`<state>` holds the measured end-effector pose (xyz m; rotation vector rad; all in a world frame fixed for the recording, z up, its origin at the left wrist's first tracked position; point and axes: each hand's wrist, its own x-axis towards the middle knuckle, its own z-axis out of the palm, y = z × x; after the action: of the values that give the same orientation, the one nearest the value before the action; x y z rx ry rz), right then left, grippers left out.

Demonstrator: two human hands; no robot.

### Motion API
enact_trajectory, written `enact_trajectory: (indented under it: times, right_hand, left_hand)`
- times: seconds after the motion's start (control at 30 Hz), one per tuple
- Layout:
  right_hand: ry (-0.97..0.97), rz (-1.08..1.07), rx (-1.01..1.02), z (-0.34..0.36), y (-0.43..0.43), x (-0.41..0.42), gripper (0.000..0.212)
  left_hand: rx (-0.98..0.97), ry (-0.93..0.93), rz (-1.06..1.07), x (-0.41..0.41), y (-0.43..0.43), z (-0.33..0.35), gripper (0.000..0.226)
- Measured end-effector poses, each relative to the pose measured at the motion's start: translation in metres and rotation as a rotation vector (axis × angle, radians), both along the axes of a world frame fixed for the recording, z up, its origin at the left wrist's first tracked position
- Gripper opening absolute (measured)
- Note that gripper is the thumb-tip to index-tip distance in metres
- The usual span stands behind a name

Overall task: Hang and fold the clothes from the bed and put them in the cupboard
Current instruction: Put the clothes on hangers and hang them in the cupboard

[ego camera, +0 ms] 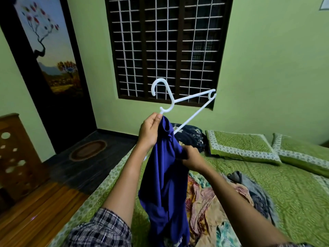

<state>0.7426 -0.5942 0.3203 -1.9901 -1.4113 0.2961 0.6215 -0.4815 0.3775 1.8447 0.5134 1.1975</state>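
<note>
A white plastic hanger (185, 100) is raised in front of the window, tilted, with its right arm up and its left end hidden inside a blue garment (163, 179). My left hand (149, 131) pinches the blue cloth and the hanger just below the hook. A little lower and to the right, my right hand (191, 157) grips a bunch of the same blue cloth. The garment hangs down over the bed's edge. A pile of mixed clothes (213, 198) lies on the green bedsheet (293, 193) below my right arm.
Two green pillows (242, 145) and a dark floral pillow (192, 136) lie at the head of the bed. A barred window (165, 49) is straight ahead. On the left are a dark door (53, 72), an oval mat (88, 150) and a carved wooden piece (16, 157).
</note>
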Motion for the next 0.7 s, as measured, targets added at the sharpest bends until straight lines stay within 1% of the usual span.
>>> enact_trajectory:
  times: [0.07, 0.17, 0.23, 0.3, 0.37, 0.47, 0.53, 0.57, 0.63, 0.7]
  right_hand:
    - [-0.059, -0.058, -0.036, -0.001, -0.001, 0.005, 0.019]
    - [-0.163, -0.114, -0.185, -0.013, -0.001, 0.016, 0.023]
    - [-0.107, -0.105, -0.210, -0.027, 0.002, 0.025, 0.027]
    - [0.073, -0.132, -0.126, -0.037, 0.004, 0.034, 0.025]
    - [0.244, -0.231, 0.027, -0.035, 0.004, 0.045, 0.017]
    - [0.336, -0.367, 0.288, -0.015, -0.002, 0.060, 0.021]
    - [0.363, -0.318, 0.450, 0.005, -0.008, 0.060, 0.021]
    - [0.380, -0.253, 0.512, 0.015, -0.010, 0.058, 0.023]
    - [0.367, -0.100, 0.524, 0.033, -0.011, 0.047, 0.019]
    - [0.278, 0.014, 0.483, 0.043, -0.006, 0.037, 0.008]
  left_hand:
    - [0.000, -0.002, 0.004, 0.000, 0.000, -0.002, 0.036]
    - [0.003, -0.040, -0.019, 0.002, -0.002, 0.002, 0.034]
    - [-0.006, -0.101, -0.059, 0.003, -0.004, 0.007, 0.033]
    - [-0.021, -0.132, -0.076, 0.003, -0.001, 0.010, 0.032]
    - [-0.037, -0.142, -0.062, 0.003, 0.008, 0.007, 0.032]
    - [-0.059, -0.100, 0.002, -0.001, 0.019, -0.006, 0.034]
    - [-0.050, -0.003, 0.061, -0.004, 0.019, -0.012, 0.034]
    - [-0.050, 0.042, 0.079, -0.004, 0.018, -0.015, 0.033]
    - [-0.072, 0.096, 0.067, -0.002, 0.012, -0.017, 0.033]
    - [-0.090, 0.115, 0.002, 0.004, 0.004, -0.017, 0.034]
